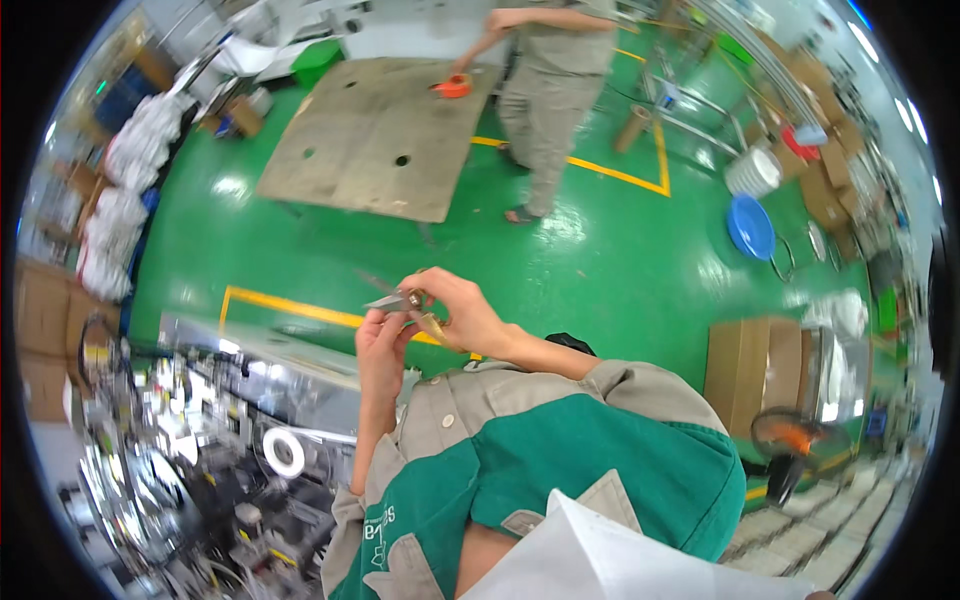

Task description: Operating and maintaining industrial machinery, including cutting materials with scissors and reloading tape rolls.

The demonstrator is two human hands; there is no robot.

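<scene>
Your right hand [462, 306] is closed around the handles of the scissors [413, 300], held in front of your torso with the blades parted and pointing left. Your left hand [380, 345] has its fingertips drawn narrow right at the blades; whether they grip anything, I cannot tell. Ahead of you, green floor [600, 275] stretches from your hands to the near edge of the holed board [360, 130], where a co-worker [555, 90] stands. Machinery [210, 400] bounds your left side; a cardboard box [745, 370] stands well apart on your right.
</scene>
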